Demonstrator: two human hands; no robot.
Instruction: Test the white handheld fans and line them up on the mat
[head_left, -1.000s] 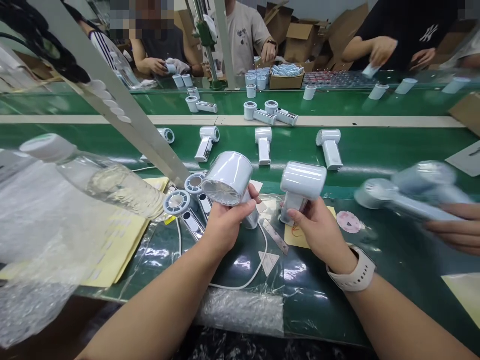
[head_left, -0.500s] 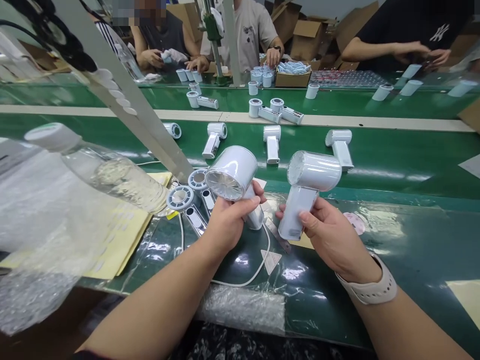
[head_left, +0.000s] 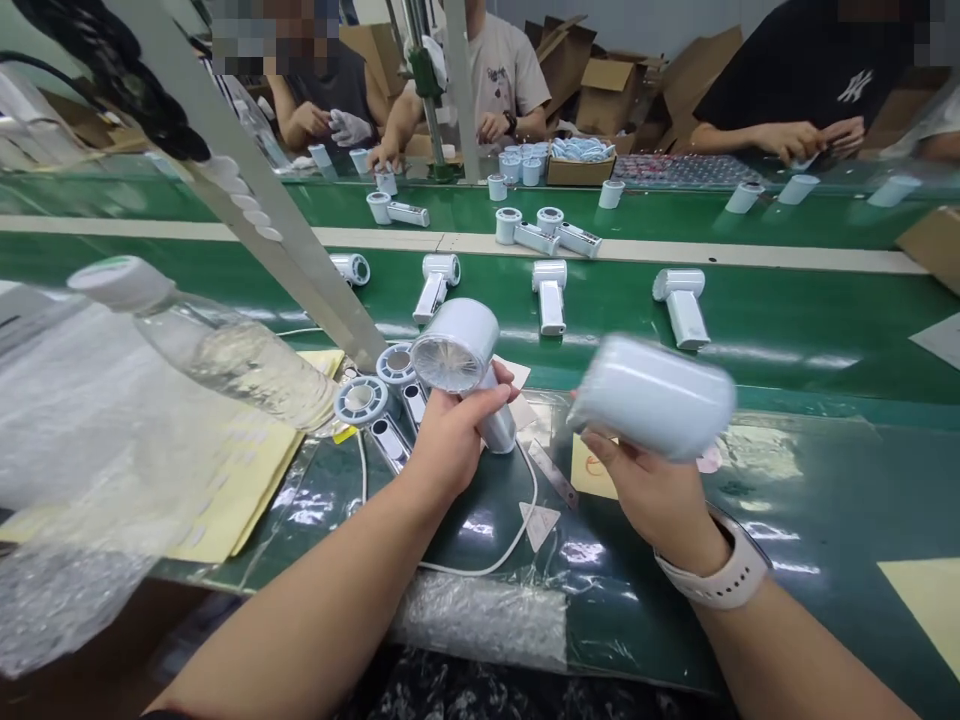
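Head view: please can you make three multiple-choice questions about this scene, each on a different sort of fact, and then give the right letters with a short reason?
1. Where does the white cable lie?
A. On the far belt
B. On the mat below the hands
C. In a cardboard box

2. What colour is the watch band by the right hand?
A. Black
B. Red
C. White

3. What is the left hand doing?
A. Gripping a blower by its handle
B. Lying open on the mat
C. Holding the bottle

Answers:
1. B, the cable curves across the mat.
2. C, the band looks white.
3. A, the fingers wrap the handle.
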